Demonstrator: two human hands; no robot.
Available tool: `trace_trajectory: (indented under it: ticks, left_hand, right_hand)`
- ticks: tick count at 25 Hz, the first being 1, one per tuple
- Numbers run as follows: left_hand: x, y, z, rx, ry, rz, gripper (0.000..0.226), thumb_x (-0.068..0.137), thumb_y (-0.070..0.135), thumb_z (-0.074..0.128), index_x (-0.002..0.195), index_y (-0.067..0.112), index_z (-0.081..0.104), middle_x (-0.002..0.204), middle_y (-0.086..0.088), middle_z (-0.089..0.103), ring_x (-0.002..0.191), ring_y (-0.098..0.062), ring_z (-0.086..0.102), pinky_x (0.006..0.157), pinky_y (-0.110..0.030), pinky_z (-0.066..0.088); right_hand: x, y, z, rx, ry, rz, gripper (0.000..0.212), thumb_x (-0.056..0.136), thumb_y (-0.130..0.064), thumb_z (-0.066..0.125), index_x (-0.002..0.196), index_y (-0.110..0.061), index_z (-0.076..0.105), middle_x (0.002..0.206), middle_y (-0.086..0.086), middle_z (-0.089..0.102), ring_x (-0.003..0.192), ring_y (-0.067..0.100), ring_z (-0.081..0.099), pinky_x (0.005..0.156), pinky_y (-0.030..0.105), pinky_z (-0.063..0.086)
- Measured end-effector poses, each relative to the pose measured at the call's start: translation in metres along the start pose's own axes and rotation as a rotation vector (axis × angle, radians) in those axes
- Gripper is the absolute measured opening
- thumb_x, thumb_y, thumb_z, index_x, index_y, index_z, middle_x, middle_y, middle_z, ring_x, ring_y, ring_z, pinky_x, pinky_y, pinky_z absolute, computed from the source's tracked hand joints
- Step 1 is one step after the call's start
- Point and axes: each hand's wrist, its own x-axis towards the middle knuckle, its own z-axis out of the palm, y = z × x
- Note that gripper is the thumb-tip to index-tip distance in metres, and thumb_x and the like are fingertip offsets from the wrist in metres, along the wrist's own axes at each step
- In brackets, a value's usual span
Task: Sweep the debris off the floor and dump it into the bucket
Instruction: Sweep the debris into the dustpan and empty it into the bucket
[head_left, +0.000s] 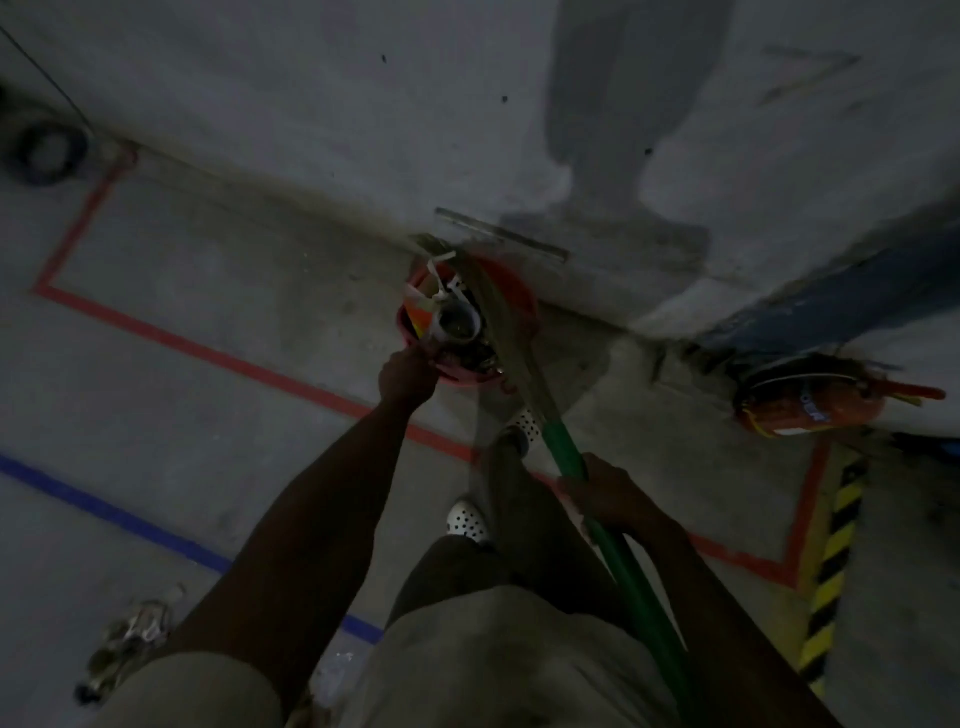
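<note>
Left hand grips the near rim of the red bucket; right hand clasps the green broom, bristles resting across the bucket

I saw the round red plastic bucket on the concrete floor against the wall, scraps inside it. The green-handled straw broom lay across its right rim. A red fire extinguisher lay well right.

Dim concrete floor with red tape lines.
</note>
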Motion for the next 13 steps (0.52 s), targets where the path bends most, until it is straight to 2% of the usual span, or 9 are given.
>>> trace_trajectory:
  ticks: [1,4,6,8,10,13]
  left_hand:
    - [0.026,0.003,0.006,0.027,-0.024,0.007,0.033,0.1,0.021,0.05,0.127,0.003,0.055,0.124,-0.019,0.062,0.113,-0.037,0.06,0.09,-0.043,0.049]
    - [0.106,0.017,0.022,0.082,-0.107,-0.029,0.035,0.099,0.022,0.051,0.13,0.006,0.056,0.128,-0.018,0.061,0.117,-0.037,0.06,0.094,-0.046,0.049]
    - [0.146,0.025,0.036,0.146,-0.15,-0.063,0.036,0.1,0.024,0.051,0.133,0.01,0.055,0.129,-0.016,0.061,0.119,-0.037,0.06,0.096,-0.048,0.049]
    - [0.166,0.028,0.05,0.172,-0.181,-0.09,0.038,0.099,0.027,0.053,0.134,0.011,0.053,0.124,-0.014,0.065,0.114,-0.037,0.062,0.093,-0.048,0.05]
    - [0.17,0.026,0.059,0.156,-0.192,-0.134,0.04,0.097,0.025,0.054,0.134,0.01,0.052,0.119,-0.013,0.066,0.11,-0.037,0.064,0.086,-0.045,0.049]
    - [0.159,0.018,0.062,0.039,-0.172,-0.209,0.044,0.097,0.023,0.055,0.137,0.006,0.05,0.126,-0.015,0.062,0.114,-0.034,0.061,0.082,-0.037,0.044]
  right_hand:
    - [0.02,-0.01,-0.004,0.013,0.006,0.016,0.036,0.092,-0.049,0.065,0.115,-0.024,0.054,0.099,0.004,0.067,0.082,0.023,0.071,0.07,0.035,0.06]
    - [0.086,-0.044,-0.018,0.18,-0.023,0.069,0.024,0.094,-0.027,0.065,0.114,-0.017,0.057,0.081,0.008,0.067,0.056,0.019,0.067,0.048,0.03,0.055]
    - [0.125,-0.069,-0.027,0.343,-0.088,0.079,0.018,0.094,-0.011,0.062,0.111,-0.007,0.059,0.067,0.01,0.061,0.047,0.023,0.059,0.044,0.029,0.05]
    - [0.154,-0.092,-0.033,0.491,-0.132,0.125,0.003,0.093,-0.006,0.059,0.097,-0.006,0.059,0.062,0.01,0.055,0.043,0.022,0.054,0.043,0.03,0.047]
    - [0.175,-0.11,-0.036,0.584,-0.161,0.187,0.013,0.095,-0.006,0.054,0.081,-0.006,0.055,0.064,0.011,0.051,0.044,0.02,0.05,0.044,0.03,0.043]
    - [0.186,-0.132,-0.041,0.672,-0.188,0.26,0.021,0.097,-0.009,0.053,0.076,-0.005,0.051,0.066,0.011,0.049,0.05,0.021,0.046,0.041,0.027,0.041]
